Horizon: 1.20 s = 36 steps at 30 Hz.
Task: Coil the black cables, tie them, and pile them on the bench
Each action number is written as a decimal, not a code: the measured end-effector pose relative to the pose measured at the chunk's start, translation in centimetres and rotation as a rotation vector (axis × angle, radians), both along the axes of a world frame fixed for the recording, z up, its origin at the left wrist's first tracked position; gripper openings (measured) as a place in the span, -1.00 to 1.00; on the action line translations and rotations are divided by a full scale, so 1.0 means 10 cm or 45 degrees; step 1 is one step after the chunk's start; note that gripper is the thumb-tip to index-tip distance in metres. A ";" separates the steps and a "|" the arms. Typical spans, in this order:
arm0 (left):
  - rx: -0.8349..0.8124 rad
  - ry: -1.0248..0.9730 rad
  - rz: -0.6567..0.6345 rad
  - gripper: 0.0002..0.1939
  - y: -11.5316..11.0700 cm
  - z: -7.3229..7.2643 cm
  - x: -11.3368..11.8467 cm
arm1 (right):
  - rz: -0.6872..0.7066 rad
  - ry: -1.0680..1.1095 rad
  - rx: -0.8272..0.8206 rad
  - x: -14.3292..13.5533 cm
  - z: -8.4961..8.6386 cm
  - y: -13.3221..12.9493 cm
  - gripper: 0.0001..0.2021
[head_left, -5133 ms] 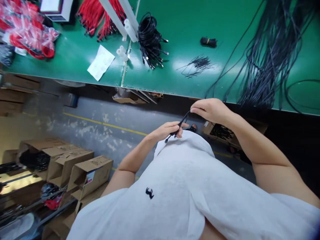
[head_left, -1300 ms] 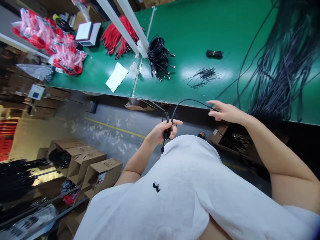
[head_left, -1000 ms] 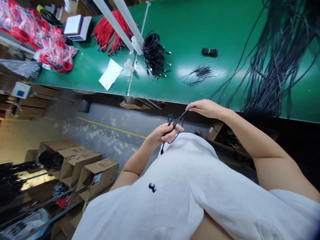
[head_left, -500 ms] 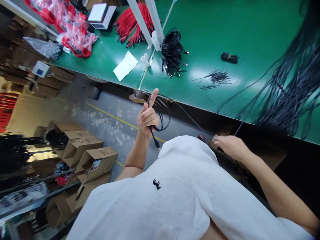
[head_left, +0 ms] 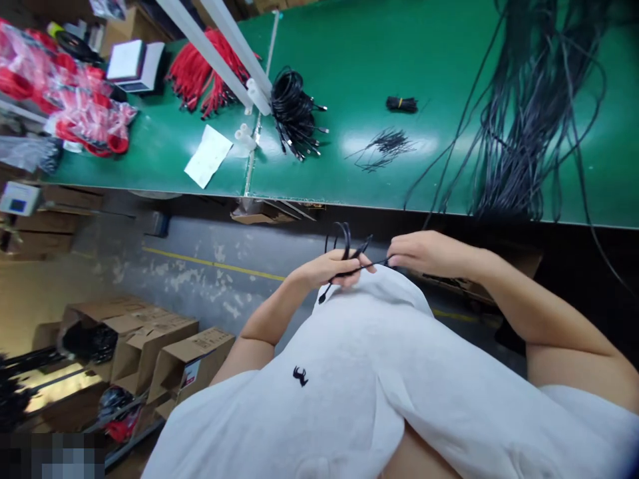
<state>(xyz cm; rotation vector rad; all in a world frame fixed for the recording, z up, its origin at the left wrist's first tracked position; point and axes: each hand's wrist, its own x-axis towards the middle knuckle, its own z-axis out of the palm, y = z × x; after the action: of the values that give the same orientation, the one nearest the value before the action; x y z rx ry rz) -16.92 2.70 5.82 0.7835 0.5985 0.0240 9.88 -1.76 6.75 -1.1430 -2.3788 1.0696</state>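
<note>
A looped black cable is in my left hand, whose fingers are wrapped round it in front of the white shirt. One connector end hangs below that hand. My right hand is closed on the cable's other stretch, which runs taut between the two hands. Beyond the hands, on the green table, lie a coiled bundle of black cables, some loose thin black ties and a banded bundle of ties.
A large heap of black cables spreads over the table's right side, strands hanging off the edge. Red cables, white paper and a white scale are at the left. Cardboard boxes stand on the floor.
My left hand has moved right and down towards my right hand, its cable loop now gathered smaller. My right hand has moved left and up. The view has shifted right.
</note>
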 end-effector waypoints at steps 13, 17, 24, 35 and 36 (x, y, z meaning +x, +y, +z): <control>-0.185 -0.133 0.446 -0.64 0.05 0.11 -0.16 | -0.390 0.065 -0.020 0.78 -0.87 0.39 -0.53; 0.010 -0.245 1.198 -0.62 0.18 0.29 -0.50 | -0.572 -0.215 0.078 1.25 -1.51 0.15 -0.50; -0.033 -0.120 1.068 -0.53 0.25 0.26 -0.35 | -0.041 -0.059 0.210 0.20 -0.62 -0.31 -0.62; -0.153 -0.143 0.258 -0.64 -0.10 0.13 -0.13 | -0.180 0.206 -0.206 0.26 -0.45 0.55 -0.52; -0.141 -0.165 0.424 -0.65 -0.06 0.17 -0.22 | -0.306 0.163 -0.217 0.46 -0.65 0.57 -0.50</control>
<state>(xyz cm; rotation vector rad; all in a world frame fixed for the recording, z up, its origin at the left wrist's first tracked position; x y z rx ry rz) -19.11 2.12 7.51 0.5640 0.5965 0.3419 14.51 3.91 0.25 -1.3349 -2.0248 1.2381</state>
